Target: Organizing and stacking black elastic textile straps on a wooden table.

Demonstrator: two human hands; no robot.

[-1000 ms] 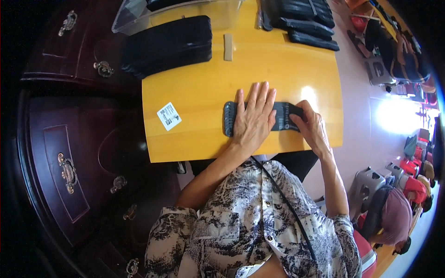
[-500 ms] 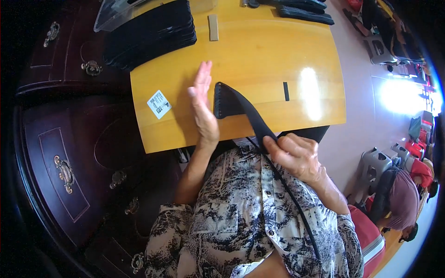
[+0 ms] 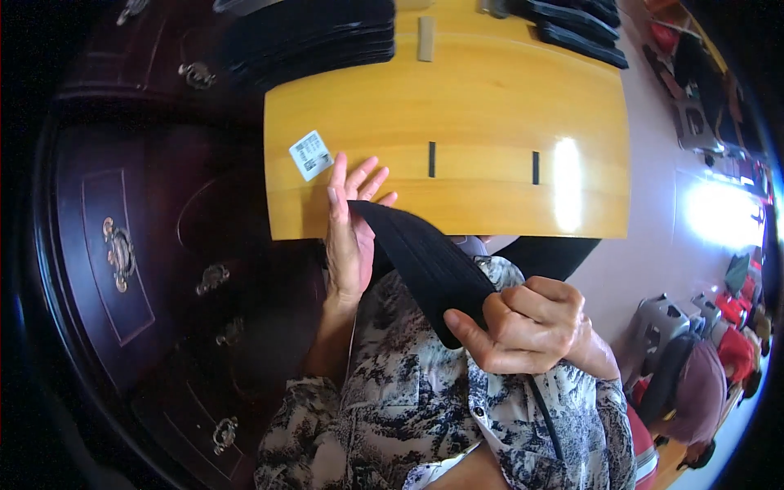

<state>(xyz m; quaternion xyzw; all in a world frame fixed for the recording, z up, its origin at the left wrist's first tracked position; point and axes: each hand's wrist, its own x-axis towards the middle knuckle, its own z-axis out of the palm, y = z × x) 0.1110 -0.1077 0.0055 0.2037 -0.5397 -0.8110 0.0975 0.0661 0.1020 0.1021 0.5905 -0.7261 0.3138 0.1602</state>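
Observation:
A flat black fabric piece (image 3: 420,261) slants across the front of my body, off the table's near edge. My right hand (image 3: 531,327) grips its lower end, thumb on top and fingers curled under. A thin black cord (image 3: 545,416) hangs below that hand over the patterned shirt. At the upper end of the fabric, my left hand (image 3: 351,245) is open with its fingers stretched out and spread. The fabric's tip lies against that palm, and the fingers are not closed round it.
The yellow table (image 3: 490,106) carries a white printed sticker (image 3: 311,155), two short black strips and a beige strip (image 3: 425,39). A stack of black pieces (image 3: 318,41) stands far left, another dark pile (image 3: 576,33) far right. Dark cabinets (image 3: 90,204) line the left; grey stools (image 3: 660,327) and people are right.
The black piece has come off the tabletop toward my body, uncovering a short black strip. My right hand moved lower; my left hand dropped nearer, its fingers spreading. The view has shifted.

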